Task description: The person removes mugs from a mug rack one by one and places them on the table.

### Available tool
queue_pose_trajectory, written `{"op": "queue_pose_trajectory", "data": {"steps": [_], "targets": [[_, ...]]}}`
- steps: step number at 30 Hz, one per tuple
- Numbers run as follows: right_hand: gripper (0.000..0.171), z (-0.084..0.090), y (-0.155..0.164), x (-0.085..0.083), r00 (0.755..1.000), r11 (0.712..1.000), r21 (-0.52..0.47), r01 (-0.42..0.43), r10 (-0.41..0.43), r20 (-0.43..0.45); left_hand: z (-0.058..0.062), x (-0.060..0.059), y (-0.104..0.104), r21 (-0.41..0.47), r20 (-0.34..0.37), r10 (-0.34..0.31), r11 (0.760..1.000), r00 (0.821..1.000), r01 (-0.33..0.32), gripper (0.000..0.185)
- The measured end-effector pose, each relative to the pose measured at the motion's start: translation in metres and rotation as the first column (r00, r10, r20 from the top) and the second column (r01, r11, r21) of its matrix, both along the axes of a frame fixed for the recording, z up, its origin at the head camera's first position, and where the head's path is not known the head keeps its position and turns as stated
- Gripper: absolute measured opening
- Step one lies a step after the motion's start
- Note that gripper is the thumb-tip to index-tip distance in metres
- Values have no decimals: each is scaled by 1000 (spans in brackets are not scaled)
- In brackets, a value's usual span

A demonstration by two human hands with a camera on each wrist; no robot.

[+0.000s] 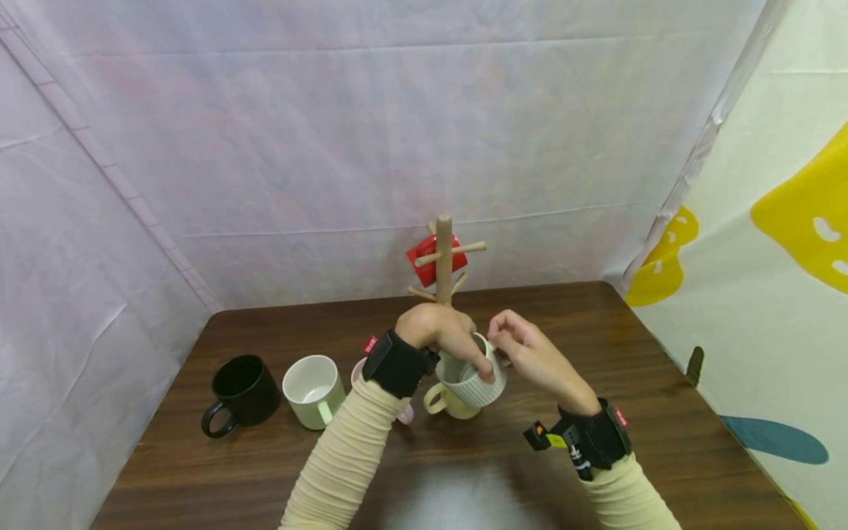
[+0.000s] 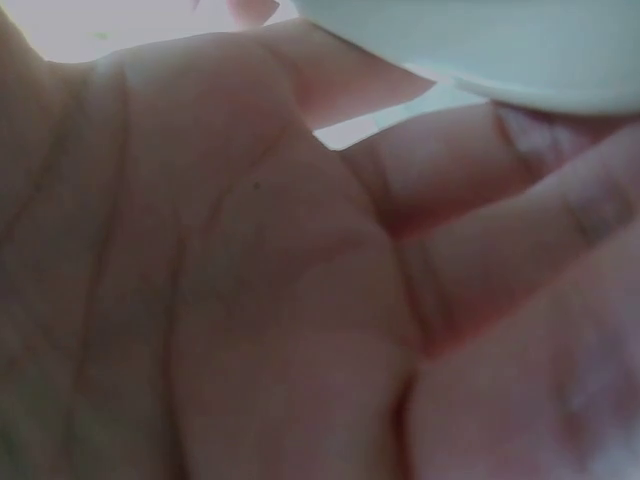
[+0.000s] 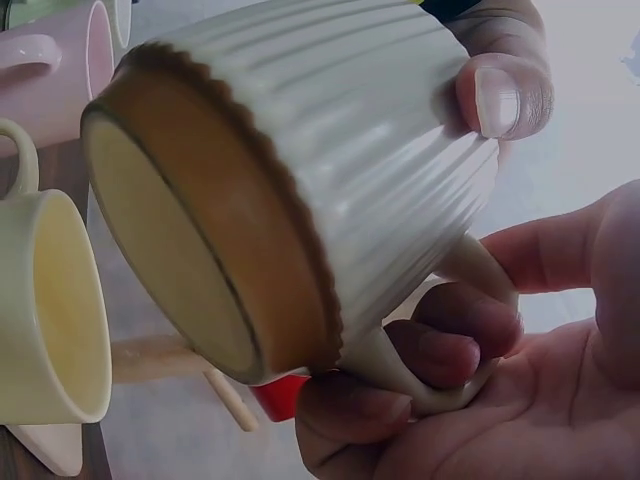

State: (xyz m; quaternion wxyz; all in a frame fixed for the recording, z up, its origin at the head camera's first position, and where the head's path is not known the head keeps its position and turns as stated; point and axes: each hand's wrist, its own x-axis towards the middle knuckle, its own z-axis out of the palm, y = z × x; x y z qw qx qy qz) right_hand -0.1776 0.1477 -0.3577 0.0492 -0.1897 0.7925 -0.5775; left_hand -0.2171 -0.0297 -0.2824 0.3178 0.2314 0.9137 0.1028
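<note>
- Holding a white ribbed mug in the air over the near middle of the table, just near of the wooden mug tree; left hand grips its body from above, thumb on the ribs.
- Right hand has fingers curled through the mug's handle; mug tilted, unglazed base facing the wrist camera. Inside looks empty.
- Risk, judged: tilted mug could slip if either grip loosens, dropping onto the pale yellow mug right under it, chipping both.
- Risk: a swing to the far side could knock the mug tree, which carries a red mug on a far peg.
- Left of the hands: black mug, light green mug, both upright, empty as far as seen.
- Pink mug mostly hidden behind the left sleeve; contents cannot be told.
</note>
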Motion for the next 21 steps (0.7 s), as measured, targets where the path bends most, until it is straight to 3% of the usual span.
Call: {"op": "queue_pose_trajectory", "data": {"steps": [8,21], "targets": [[15,-1,2,1,1000,999,-29,15,-14,12,1,1,0,-13,-50,-10,1000,999,9,54],[13,-4,2,2,997,990,-133,43,-35,65,-1,4,0,19,-71,25,1000,997,-24,66]]}}
